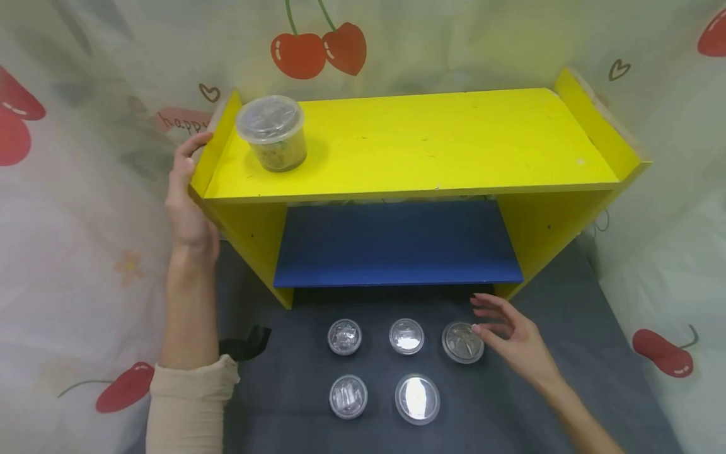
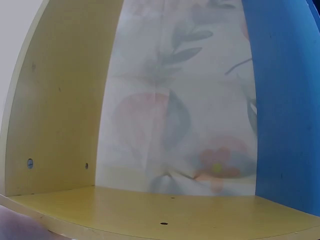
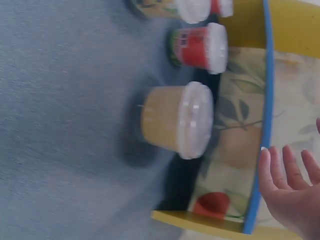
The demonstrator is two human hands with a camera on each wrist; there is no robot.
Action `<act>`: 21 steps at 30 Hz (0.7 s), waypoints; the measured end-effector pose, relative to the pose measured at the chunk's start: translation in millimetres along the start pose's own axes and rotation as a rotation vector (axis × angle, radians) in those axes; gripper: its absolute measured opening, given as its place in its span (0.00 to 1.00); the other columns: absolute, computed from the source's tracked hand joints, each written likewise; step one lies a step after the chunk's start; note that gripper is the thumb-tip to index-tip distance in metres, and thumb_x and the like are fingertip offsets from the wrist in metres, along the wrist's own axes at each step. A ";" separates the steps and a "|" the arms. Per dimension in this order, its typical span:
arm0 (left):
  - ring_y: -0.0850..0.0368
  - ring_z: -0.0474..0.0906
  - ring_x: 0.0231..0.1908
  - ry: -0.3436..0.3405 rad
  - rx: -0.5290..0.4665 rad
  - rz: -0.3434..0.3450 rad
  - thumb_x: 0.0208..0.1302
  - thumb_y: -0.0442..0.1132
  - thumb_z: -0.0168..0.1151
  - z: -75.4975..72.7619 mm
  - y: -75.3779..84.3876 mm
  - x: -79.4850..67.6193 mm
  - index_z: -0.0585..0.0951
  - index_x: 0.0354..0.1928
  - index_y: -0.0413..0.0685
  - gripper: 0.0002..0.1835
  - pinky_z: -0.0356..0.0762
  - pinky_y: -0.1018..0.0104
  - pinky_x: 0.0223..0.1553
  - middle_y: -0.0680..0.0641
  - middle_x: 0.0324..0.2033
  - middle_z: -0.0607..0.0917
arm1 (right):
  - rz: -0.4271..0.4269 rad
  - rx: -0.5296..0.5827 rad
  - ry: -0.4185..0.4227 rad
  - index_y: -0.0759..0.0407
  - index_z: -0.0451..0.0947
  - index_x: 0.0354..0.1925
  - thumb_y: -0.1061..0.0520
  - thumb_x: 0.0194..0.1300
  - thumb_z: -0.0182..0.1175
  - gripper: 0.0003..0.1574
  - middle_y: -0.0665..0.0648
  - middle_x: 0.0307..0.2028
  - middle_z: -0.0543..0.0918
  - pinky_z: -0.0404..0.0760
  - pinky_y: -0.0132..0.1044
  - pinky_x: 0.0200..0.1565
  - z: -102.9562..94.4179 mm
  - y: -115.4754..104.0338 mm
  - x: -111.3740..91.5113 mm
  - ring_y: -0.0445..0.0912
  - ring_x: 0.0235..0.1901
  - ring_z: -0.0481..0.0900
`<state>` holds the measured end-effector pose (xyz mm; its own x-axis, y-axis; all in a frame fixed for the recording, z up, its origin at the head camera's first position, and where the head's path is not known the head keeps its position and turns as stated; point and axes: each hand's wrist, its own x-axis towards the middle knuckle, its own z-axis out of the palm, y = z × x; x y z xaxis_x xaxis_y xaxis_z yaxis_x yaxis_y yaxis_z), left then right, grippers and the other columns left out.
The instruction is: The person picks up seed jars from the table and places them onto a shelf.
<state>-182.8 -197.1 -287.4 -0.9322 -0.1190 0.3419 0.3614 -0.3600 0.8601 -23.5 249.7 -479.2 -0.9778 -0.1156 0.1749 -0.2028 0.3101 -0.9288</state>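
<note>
My left hand [image 1: 190,202] grips the left side panel of a yellow and blue shelf [image 1: 425,142], its fingers bent at the panel's edge. On the shelf's top board, at the left end, stands a lidded clear plastic cup [image 1: 278,135]. My right hand [image 1: 518,347] is empty, fingers parted. In the head view its thumb overlaps the lid of another plastic cup [image 1: 462,342] on the dark cloth; the right wrist view shows the fingers [image 3: 277,172] apart from a lidded cup [image 3: 165,117]. The left wrist view looks inside the shelf, with skin just at its lower left corner.
Several more lidded cups stand before the shelf, including a small one [image 1: 406,336] and a larger one [image 1: 417,399]. A red-labelled cup [image 3: 195,47] shows in the right wrist view. A black strap [image 1: 246,345] lies by the left forearm. Printed curtains [image 1: 454,50] surround the shelf.
</note>
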 end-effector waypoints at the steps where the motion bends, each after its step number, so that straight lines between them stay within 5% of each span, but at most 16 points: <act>1: 0.57 0.73 0.24 0.001 -0.003 0.000 0.75 0.45 0.41 -0.4 0.6 -0.3 0.72 0.63 0.45 0.22 0.74 0.70 0.30 0.47 0.25 0.76 | -0.001 -0.004 0.005 0.58 0.69 0.67 0.67 0.63 0.66 0.35 0.64 0.62 0.76 0.79 0.31 0.49 1.8 3.3 -0.7 0.45 0.56 0.78; 11: 0.56 0.74 0.32 0.058 0.012 0.008 0.73 0.43 0.41 -7.7 9.1 -8.3 0.73 0.63 0.45 0.22 0.75 0.68 0.36 0.43 0.40 0.77 | -0.006 -0.094 0.051 0.60 0.72 0.64 0.68 0.58 0.70 0.36 0.61 0.60 0.77 0.77 0.31 0.54 15.1 37.4 -3.4 0.40 0.57 0.76; 18: 0.56 0.73 0.30 0.053 0.017 0.014 0.73 0.42 0.40 -7.6 10.4 -8.8 0.73 0.63 0.44 0.22 0.75 0.69 0.34 0.45 0.33 0.76 | 0.030 -0.215 0.063 0.60 0.73 0.63 0.66 0.55 0.73 0.38 0.56 0.61 0.77 0.75 0.32 0.57 17.4 56.4 -7.0 0.33 0.59 0.72; 21: 0.57 0.72 0.27 0.049 0.026 0.011 0.74 0.43 0.40 -6.9 10.0 -9.1 0.73 0.63 0.45 0.22 0.74 0.69 0.32 0.46 0.28 0.74 | 0.045 -0.214 0.041 0.59 0.72 0.65 0.65 0.55 0.73 0.40 0.57 0.62 0.76 0.76 0.34 0.57 17.8 62.9 -9.7 0.39 0.59 0.74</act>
<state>-170.9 -206.0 -284.6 -0.9278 -0.1685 0.3328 0.3714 -0.3341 0.8663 -25.8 253.5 -545.2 -0.9866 -0.0598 0.1518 -0.1610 0.5077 -0.8463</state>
